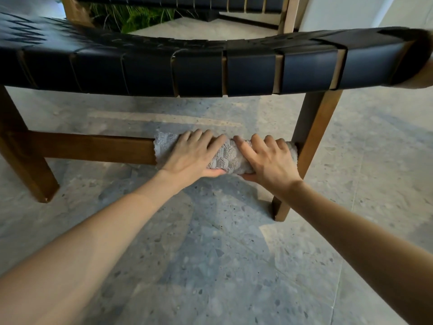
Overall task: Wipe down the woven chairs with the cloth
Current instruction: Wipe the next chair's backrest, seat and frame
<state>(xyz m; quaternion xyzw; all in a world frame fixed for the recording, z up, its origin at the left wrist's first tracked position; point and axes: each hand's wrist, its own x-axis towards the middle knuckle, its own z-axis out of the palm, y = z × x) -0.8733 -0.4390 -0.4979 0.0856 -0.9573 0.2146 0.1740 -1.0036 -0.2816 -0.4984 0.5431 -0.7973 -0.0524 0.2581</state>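
Your 2 hands hold the cloth [230, 158] wrapped around the low wooden crossbar [93, 147], close to the front right leg [314, 141] of the woven chair [199, 69]. Your left hand [192, 156] and right hand [269, 160] both curl over the bar, fingers on top, thumbs underneath. Keep the cloth snug all round and slide it along the bar's full length, working into the joint at the leg. Watch that the loose edge does not bunch.
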